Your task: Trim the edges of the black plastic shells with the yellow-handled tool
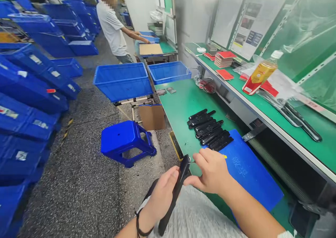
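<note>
My left hand (163,190) is wrapped round a long black plastic part (175,196), which slants up from my lap. My right hand (211,169) is closed at the part's upper end. From its fingers a thin metal tip reaches the part's end, and a bit of yellow shows behind the knuckles, so it grips a slim tool mostly hidden by the hand. Beyond the right hand, several similar black plastic parts (208,129) lie in a row on the green bench (175,108). A blue plastic sheet (246,171) lies beside them, partly behind my right forearm.
A blue stool (119,138) stands on the floor ahead, before a blue bin (122,78). Stacked blue crates (28,108) line the left. The raised shelf holds red pads (224,59) and a yellow-labelled bottle (259,75). Farther off, a person (111,28) reaches toward another bench.
</note>
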Demonstrator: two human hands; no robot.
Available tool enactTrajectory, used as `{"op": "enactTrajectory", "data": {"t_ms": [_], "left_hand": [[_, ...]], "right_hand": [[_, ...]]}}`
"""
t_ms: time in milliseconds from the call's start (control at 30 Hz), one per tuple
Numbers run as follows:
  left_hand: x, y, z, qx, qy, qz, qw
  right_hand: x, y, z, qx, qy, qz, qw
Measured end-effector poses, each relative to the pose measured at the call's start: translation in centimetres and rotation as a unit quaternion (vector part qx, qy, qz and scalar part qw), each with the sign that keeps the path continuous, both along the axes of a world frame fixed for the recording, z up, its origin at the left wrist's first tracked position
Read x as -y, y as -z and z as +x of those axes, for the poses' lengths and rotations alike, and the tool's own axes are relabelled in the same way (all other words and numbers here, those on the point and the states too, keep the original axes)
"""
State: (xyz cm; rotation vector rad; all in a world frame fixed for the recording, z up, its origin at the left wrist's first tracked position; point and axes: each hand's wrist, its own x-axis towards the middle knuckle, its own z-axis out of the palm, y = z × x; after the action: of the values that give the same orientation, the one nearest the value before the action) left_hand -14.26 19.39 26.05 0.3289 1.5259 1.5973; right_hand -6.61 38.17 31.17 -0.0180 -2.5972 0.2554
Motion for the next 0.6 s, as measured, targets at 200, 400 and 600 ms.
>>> {"op": "enactTrajectory", "data": {"t_ms": [200,400,600], "left_hand": [[-0.4,-1.9,0.1,-0.025,0.006,0.004,1.000],[-0.9,-2.3,0.4,-0.040,-0.005,0.014,0.999],[-1.8,-1.9,-0.1,-0.096,-0.030,0.026,0.995]], "right_hand": [[0.7,-0.5,0.6,-0.027,0.033,0.047,0.998],[1.8,0.4,1.5,-0.037,0.059,0.047,0.996],[3.9,1.6,2.1,-0.011,0.053,0.007,0.999]]}}
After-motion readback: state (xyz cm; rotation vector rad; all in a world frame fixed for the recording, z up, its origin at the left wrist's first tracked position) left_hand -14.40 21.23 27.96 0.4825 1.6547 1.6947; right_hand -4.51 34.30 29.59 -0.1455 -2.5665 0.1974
